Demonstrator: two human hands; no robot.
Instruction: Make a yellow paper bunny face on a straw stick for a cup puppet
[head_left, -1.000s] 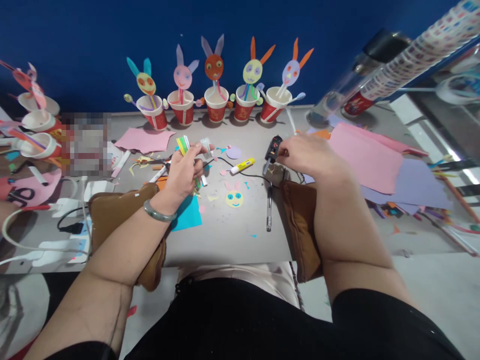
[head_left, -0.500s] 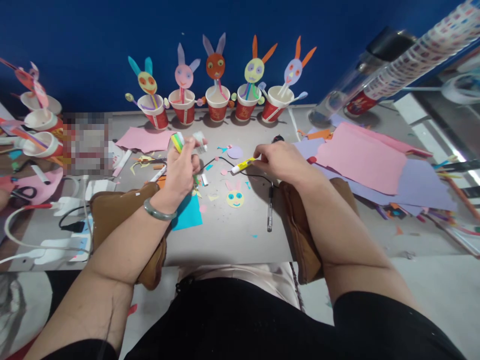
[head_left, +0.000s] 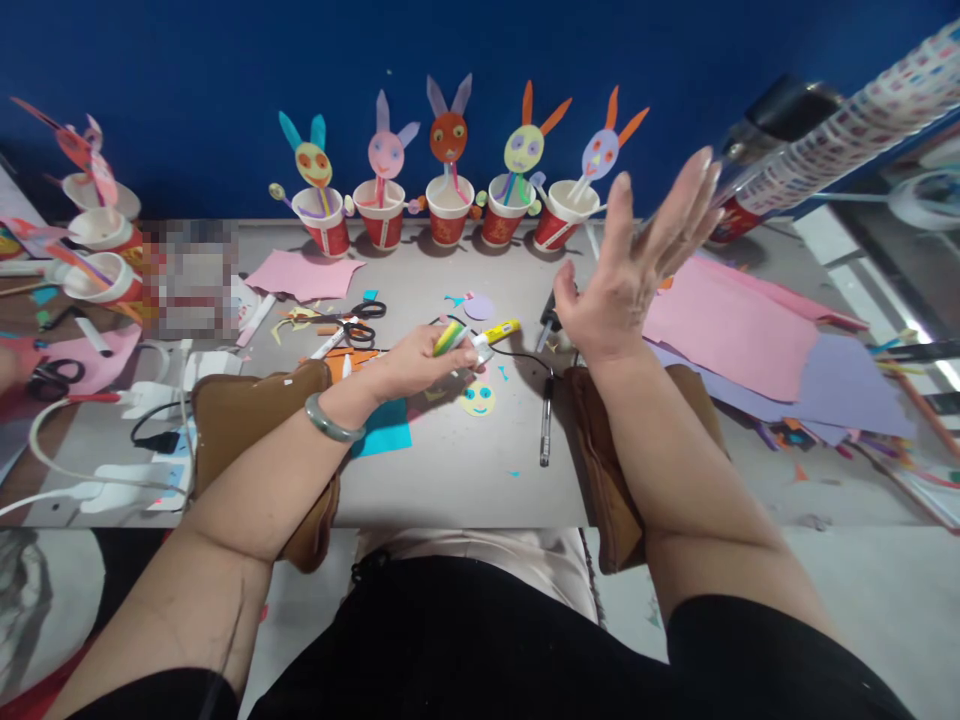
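My left hand (head_left: 420, 362) is closed around a green, yellow and white glue stick (head_left: 450, 338), with a pale cap-like piece (head_left: 481, 349) at its fingertips. Just beyond those fingertips a yellow tube (head_left: 504, 331) lies on the table. Below them lies a pale yellow paper rabbit face (head_left: 478, 402) with blue eyes; the fingers cover its upper part. My right hand (head_left: 626, 275) is raised over the table with its fingers spread and nothing in it. A dark tool (head_left: 551, 312), partly hidden, lies beside that hand. A pen (head_left: 547, 425) is near my right forearm.
Several red-and-white paper cups (head_left: 451, 215) with paper rabbits line the back wall. Scissors (head_left: 360, 322) and scraps lie left; pink sheets (head_left: 735, 330) lie right. Brown cushions (head_left: 259, 420) sit under my forearms. A power strip (head_left: 172, 470) with cables is far left.
My right hand has let go of the yellow tube and risen up and right, fingers spreading. My left hand has moved right with the glue stick, above the rabbit face.
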